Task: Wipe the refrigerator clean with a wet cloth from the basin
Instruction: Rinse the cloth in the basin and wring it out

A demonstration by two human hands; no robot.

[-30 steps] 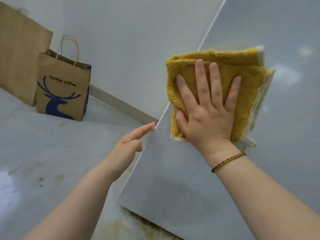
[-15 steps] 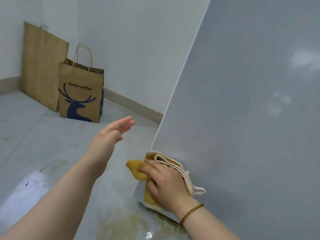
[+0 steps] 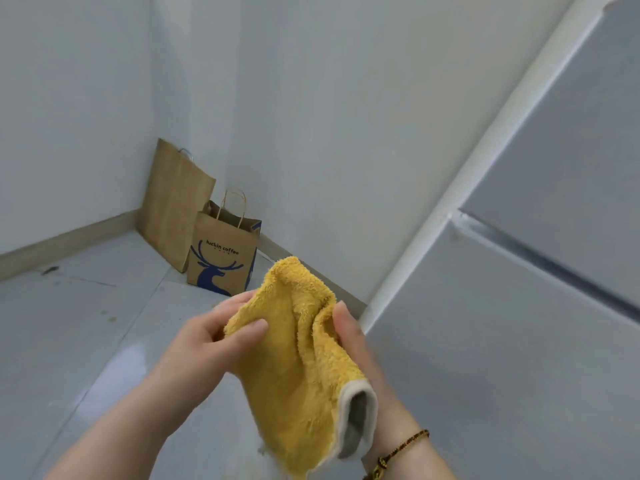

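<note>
Both bare forearms reach forward, close together. The left hand [image 3: 221, 336] pinches the yellow fluffy cloth [image 3: 304, 362] between thumb and fingers. The right hand [image 3: 349, 336] grips its other side, a beaded bracelet [image 3: 398, 452] on the wrist.

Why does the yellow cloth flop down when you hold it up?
The yellow cloth probably flops because it is soft: it folds and sags between the left hand and right hand. Its fluffy pile likely grips fingers rather than slipping. It looks light, though dampness may add weight.

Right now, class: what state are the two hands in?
Left hand: closed, pinching the yellow cloth.
Right hand: closed, gripping the same cloth.
</note>
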